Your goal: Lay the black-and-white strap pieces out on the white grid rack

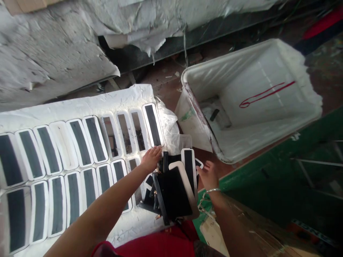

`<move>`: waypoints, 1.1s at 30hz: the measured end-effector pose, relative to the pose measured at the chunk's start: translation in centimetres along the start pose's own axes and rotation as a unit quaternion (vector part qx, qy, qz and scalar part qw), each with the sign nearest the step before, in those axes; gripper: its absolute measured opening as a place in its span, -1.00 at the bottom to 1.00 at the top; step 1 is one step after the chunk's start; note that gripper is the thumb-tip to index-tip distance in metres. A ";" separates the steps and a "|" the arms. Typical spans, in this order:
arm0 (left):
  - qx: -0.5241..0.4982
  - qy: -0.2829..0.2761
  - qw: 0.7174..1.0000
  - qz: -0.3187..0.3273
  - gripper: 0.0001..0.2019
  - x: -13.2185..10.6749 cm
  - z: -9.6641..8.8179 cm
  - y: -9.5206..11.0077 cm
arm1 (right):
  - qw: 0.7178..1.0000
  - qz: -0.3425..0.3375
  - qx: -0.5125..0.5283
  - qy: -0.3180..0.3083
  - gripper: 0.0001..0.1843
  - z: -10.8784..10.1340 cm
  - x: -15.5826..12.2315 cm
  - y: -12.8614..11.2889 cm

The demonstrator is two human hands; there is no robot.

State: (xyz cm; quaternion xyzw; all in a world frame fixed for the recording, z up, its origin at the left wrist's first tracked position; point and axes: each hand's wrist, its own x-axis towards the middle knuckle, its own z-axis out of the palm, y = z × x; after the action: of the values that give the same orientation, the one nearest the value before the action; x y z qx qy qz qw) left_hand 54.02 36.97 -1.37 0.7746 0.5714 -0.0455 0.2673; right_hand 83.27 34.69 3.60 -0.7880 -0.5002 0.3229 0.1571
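Note:
My left hand [152, 159] lies with its fingers stretched out at the lower end of a black strip-shaped panel with a white border [153, 125], in the back row of a white-covered table [118, 101]. My right hand [209, 175], wearing a bracelet, is beside a similar white-bordered panel [189, 164] on a pile. Its thumb is near that panel's edge, apart from the curled fingers; a firm grip does not show. Between my hands, the pile includes a large black piece with a pale edge [174, 192] and black bars with small metal fittings [160, 198].
Two rows of white-bordered panels [95, 139] and several open slots [123, 132] run along the table. A large white bin [254, 96] stands at right, with small pieces inside. Behind is a paper-covered bench [53, 53]; a cardboard box [257, 228] is at lower right.

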 end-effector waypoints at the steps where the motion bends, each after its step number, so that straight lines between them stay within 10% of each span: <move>1: -0.027 0.006 0.999 -0.017 -0.52 -0.7 -0.2 0.3 | 0.999 -0.026 -0.016 0.038 -0.41 -0.1 -0.6 -0.4; 9: -0.151 0.079 0.985 -0.014 -0.57 -7.8 0.7 4.9 | 0.948 -0.013 -0.188 -0.256 -0.68 1.0 -6.7 -3.2; 13: -0.180 0.058 0.981 -0.042 -0.59 -9.0 0.5 5.4 | 0.939 0.026 -0.064 -0.337 -0.77 0.6 -7.0 -6.5; 18: -0.305 0.075 0.949 -0.013 -0.78 -8.8 -3.1 2.5 | 0.848 0.143 0.241 -0.450 -0.53 -0.4 -6.8 -10.9; 22: -0.221 0.187 0.957 -0.011 -0.83 -9.2 -8.3 -0.8 | 0.834 0.076 0.193 -0.511 -0.47 0.8 -5.6 -14.0; 24: -0.161 0.222 0.962 -0.015 -0.86 -9.8 -11.0 -2.3 | 0.864 -0.080 0.062 -0.493 -0.57 1.5 -4.4 -16.5; 28: -0.199 0.177 0.964 0.007 -0.94 -10.8 -13.7 -4.1 | 0.879 -0.375 -0.118 -0.268 -0.55 2.9 -1.8 -22.0; 33: -0.134 0.271 0.950 0.077 -0.89 -9.7 -11.0 -4.5 | 0.931 -0.358 -0.007 -0.071 -0.61 7.0 0.9 -25.1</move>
State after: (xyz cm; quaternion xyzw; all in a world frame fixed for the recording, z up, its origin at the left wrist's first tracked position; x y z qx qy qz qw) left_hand 43.99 34.70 9.97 0.7562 0.5621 0.2636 0.2068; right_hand 61.62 46.26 12.47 -0.5326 -0.7615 0.2962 0.2208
